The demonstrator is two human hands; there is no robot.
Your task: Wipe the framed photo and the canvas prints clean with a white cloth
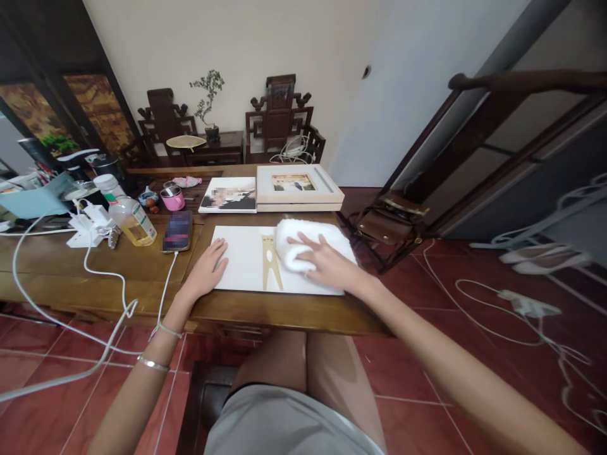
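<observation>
A flat white panel (239, 256) lies on the wooden table before me, with a tan A-shaped piece (266, 262) down its middle. My left hand (208, 268) rests on the panel's left edge, fingers stretched out and holding nothing. On the panel's right part, my right hand (322, 259) holds a fluffy white cloth (294, 234), its fingers spread over the top and pressing into it. The cloth hides much of that side of the panel. Just behind are a photo panel (237, 197) and a pale wood picture frame (327, 183), side by side.
To the left are a phone (177, 232) on a charging cable, a bottle of yellowish liquid (135, 221), a power strip (90, 227) and a pink cup (173, 198). A brown bag (386, 222) is by a chair at right. Cables (526, 303) trail over the red floor.
</observation>
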